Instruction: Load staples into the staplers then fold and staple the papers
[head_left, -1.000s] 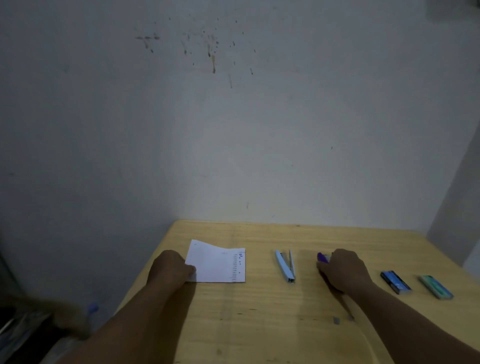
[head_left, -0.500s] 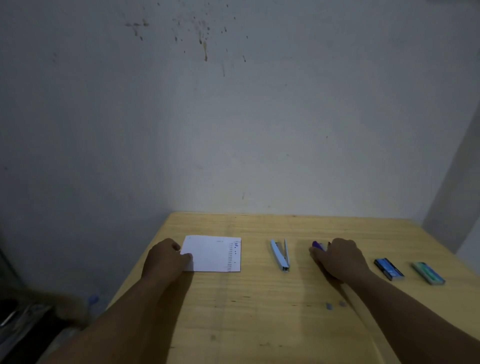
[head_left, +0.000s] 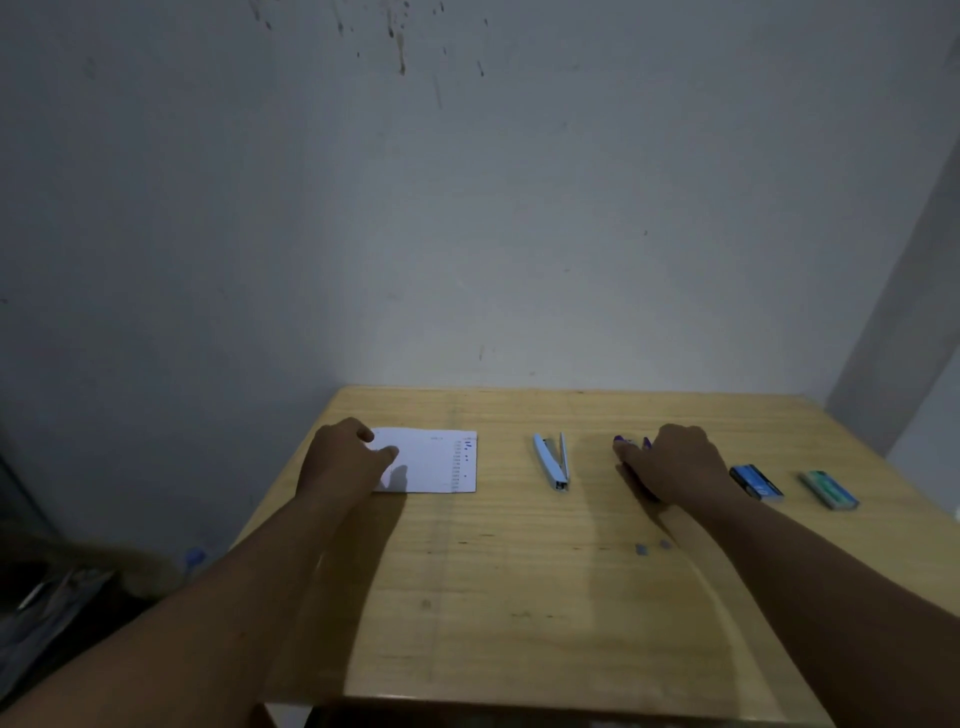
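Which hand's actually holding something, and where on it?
Right hand covers the purple stapler, grip hidden. Left hand rests on the paper's left edge, thumb on top.

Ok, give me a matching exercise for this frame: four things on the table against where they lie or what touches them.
Things:
1. paper
2. light blue stapler
3. purple stapler
4. green box

States:
a. farthest right on the table
b. lying open, untouched, between the hands
c. under the left hand
d. mostly covered by the right hand

Pairs: 1-c, 2-b, 3-d, 4-a
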